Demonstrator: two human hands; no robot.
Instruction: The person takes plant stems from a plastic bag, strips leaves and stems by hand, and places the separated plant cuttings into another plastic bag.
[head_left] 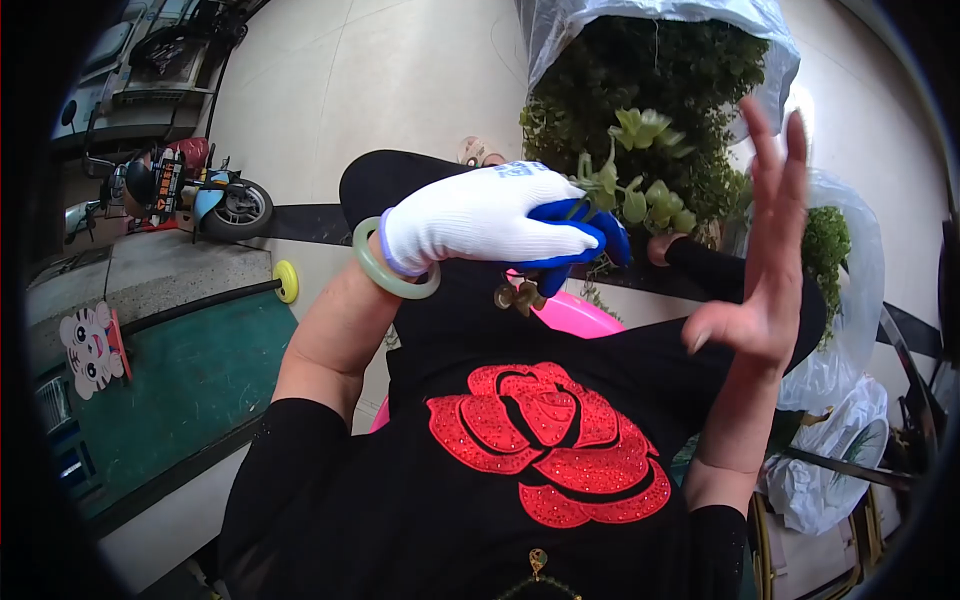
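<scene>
My left hand (497, 218) wears a white knit glove with blue coated fingers and has a pale green bangle (392, 268) at the wrist. Its fingers are closed around a sprig of leafy plant (650, 205). Broad pale green leaves stick out beyond the fingertips, while small brownish leaves (518, 296) hang below the glove. My right hand (768, 280) is bare and raised to the right of the sprig, thumb and fingers spread, holding nothing. Behind both hands lies a big heap of dark green plants (640, 85) in a clear plastic bag (690, 10).
Between my legs, a pink plastic object (575, 314) is partly hidden. At right are another bag of greens (828, 235) and a crumpled plastic bag (835, 460). A toy motorbike (200, 195) and a green mat or board (190, 350) are at left.
</scene>
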